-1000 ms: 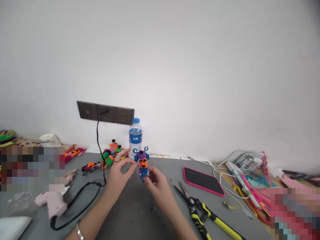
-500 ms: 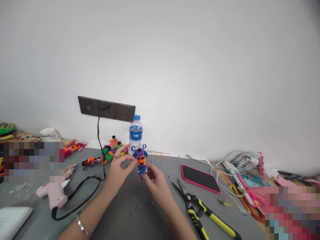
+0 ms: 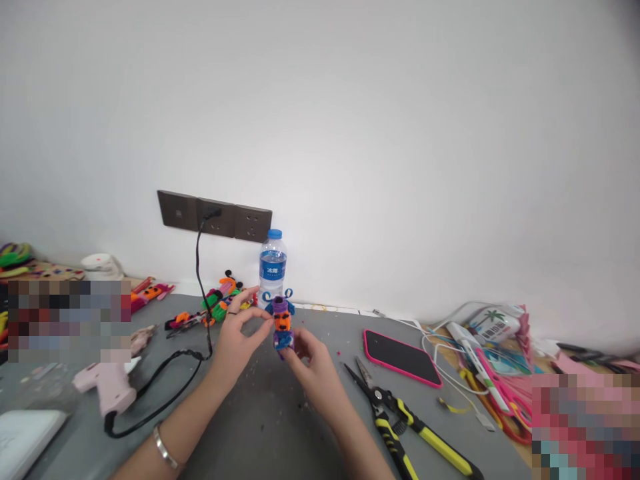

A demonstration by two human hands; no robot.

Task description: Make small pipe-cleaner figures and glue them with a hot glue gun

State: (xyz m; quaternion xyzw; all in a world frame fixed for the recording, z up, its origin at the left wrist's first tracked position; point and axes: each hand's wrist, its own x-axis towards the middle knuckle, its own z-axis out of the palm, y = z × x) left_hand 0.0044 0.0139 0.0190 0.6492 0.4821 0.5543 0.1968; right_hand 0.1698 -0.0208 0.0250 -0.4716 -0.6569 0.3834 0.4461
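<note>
Head view. At centre, a small upright figure of twisted pipe cleaners (image 3: 282, 325), with purple head, orange face, blue body and two curled blue antennae, is held above the grey bench (image 3: 270, 427). The right hand (image 3: 309, 368) has its grip clenched on the figure's blue base from the near side. The left hand (image 3: 238, 338) pinches the figure at head height from the left, thumb and forefinger closed on it; a dark ring shows on one finger and a silver bangle (image 3: 163, 448) on the wrist.

Just beyond the figure, against the white wall, stands a clear plastic water bottle with blue cap and label (image 3: 273, 267). Left of the bottle lies a heap of orange, green and black pipe-cleaner figures (image 3: 220, 303). A black cable (image 3: 200, 280) runs from the dark wall socket strip (image 3: 215, 215) down to a pale pink glue gun (image 3: 107, 387) at near left.

To the right of the hands lie yellow-and-black handled cutting pliers (image 3: 400, 420), and farther right a black phone in a pink case (image 3: 403, 358).
</note>
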